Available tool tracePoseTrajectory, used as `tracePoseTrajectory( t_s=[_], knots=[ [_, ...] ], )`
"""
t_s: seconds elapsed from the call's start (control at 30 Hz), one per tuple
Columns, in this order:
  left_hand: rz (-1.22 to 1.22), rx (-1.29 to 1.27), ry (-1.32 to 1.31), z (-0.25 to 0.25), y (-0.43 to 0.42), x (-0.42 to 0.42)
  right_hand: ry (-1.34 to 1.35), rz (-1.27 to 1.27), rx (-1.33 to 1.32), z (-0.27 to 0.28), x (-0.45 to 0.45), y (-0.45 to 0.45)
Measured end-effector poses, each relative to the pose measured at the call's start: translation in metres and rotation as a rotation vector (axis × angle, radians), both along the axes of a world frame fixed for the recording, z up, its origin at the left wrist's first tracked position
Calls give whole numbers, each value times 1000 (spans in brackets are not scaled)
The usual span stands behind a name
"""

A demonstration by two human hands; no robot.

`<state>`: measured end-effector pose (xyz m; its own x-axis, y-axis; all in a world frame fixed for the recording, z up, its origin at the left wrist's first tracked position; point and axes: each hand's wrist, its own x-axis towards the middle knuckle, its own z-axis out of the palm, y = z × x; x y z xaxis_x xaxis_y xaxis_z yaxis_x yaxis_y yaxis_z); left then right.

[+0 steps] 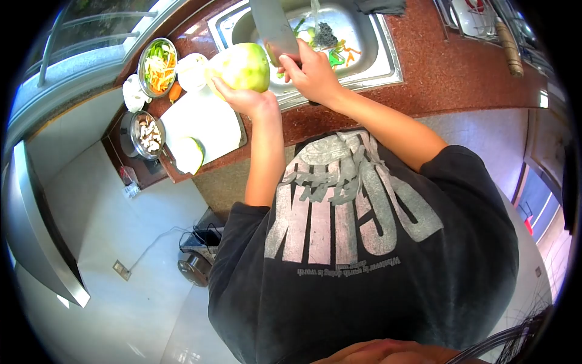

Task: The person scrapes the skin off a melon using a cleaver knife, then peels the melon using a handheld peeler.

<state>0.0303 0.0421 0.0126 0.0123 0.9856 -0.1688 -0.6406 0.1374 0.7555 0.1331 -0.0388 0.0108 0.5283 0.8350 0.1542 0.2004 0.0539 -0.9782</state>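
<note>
My left hand (pixel 247 101) cups a large, round, pale green gourd (pixel 244 65) from below, near the sink's left edge. Its exact kind is hard to tell in the bright light. Closed around its handle, my right hand (pixel 314 76) holds a cleaver (pixel 274 29) whose broad blade points up and away over the sink, just right of the gourd. A white cutting board (pixel 203 124) lies left of my left wrist. On its near corner rests a cut piece (pixel 189 155) with a green rim.
Water runs into the steel sink (pixel 388 57), where colourful peelings (pixel 344 53) lie. Along the counter's left stand a bowl of sliced vegetables (pixel 159 67), a white bowl (pixel 193 71), a carrot piece (pixel 175 92) and a pot of sliced mushrooms (pixel 148 134). A dish rack (pixel 467 21) stands right.
</note>
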Motion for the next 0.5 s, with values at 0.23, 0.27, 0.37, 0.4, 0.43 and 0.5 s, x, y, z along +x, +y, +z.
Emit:
tracePoseTrajectory(
  t_s=[0.23, 0.27, 0.37, 0.4, 0.43, 0.5],
  knots=[
    [6, 59, 116, 4, -7, 6, 66, 8, -3, 3, -3, 14],
    [6, 58, 117, 3, -8, 6, 62, 2, 0, 3, -3, 14],
    [-3, 57, 104, 3, -9, 6, 46, -8, 0, 1, -3, 14],
    [14, 55, 105, 5, -9, 8, 35, -8, -3, -1, -2, 15],
    [31, 54, 106, 6, -10, 9, 36, -8, -3, -3, -2, 17],
    [35, 56, 117, 9, -13, 11, -66, -34, 34, -6, -2, 18]
  ],
)
